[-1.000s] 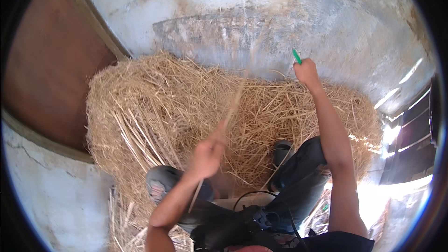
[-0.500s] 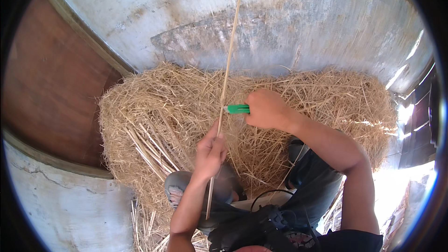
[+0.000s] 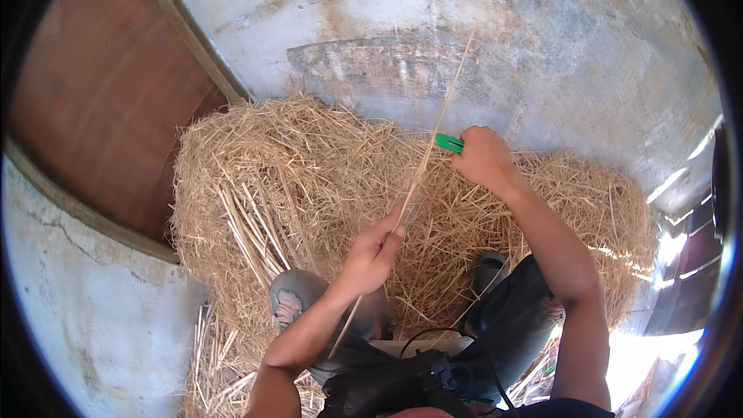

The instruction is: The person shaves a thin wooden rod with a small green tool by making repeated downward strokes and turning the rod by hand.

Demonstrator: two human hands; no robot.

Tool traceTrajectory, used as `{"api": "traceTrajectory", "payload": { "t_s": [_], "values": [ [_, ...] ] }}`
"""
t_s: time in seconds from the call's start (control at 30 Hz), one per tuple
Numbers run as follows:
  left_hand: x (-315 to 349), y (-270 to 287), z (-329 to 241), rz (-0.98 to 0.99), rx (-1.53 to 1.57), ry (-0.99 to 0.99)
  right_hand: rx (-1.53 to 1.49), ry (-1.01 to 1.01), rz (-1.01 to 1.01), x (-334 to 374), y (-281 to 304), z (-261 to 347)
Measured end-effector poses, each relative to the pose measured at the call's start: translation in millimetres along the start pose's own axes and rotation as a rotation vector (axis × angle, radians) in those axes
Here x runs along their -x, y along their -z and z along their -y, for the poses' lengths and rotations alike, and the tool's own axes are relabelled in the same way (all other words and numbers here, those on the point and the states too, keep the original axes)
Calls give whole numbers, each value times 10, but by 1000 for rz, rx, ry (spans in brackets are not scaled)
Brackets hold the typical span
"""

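Note:
A long, thin, pale strip, likely bamboo or cane, slants from beside my left thigh up toward the wall. My left hand is closed round its lower part, thumb on top. My right hand grips a green box cutter, whose front end meets the strip well above my left hand. The blade itself is too small to make out. Several similar pale sticks lie in a bundle on the straw, left of my left hand.
A thick heap of dry straw lies before me against a stained grey wall. At the left is a brown wooden panel in a frame. My knees bracket the work; more loose sticks lie at lower left. Bright light enters at right.
My right hand with the box cutter has moved up and right along the strip. The strip tilts further right, and my left hand has shifted slightly right and down. The view has shifted too.

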State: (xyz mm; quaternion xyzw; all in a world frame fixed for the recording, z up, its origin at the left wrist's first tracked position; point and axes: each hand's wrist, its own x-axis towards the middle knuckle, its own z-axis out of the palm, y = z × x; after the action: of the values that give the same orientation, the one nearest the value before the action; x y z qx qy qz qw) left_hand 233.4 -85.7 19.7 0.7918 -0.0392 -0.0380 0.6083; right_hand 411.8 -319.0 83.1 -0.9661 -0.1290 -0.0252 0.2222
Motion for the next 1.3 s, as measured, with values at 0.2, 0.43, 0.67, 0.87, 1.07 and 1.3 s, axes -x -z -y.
{"api": "traceTrajectory", "payload": {
  "t_s": [0.2,0.43,0.67,0.87,1.07,1.3],
  "values": [
    [48,-44,-181,16,-113,-75,37,-12,-128,-210,7,-122],
    [262,31,-230,132,-280,6,44,-299,-250,-498,179,-553],
    [394,154,226,206,-297,-263,89,-603,-401,-367,455,-1752],
    [503,376,112,306,-230,-39,136,-618,-426,-327,502,-1625],
    [611,423,253,381,-116,-146,-152,-616,-663,-446,386,-2994],
    [672,680,163,279,296,132,207,-541,-802,107,655,-3644]
  ]
}}
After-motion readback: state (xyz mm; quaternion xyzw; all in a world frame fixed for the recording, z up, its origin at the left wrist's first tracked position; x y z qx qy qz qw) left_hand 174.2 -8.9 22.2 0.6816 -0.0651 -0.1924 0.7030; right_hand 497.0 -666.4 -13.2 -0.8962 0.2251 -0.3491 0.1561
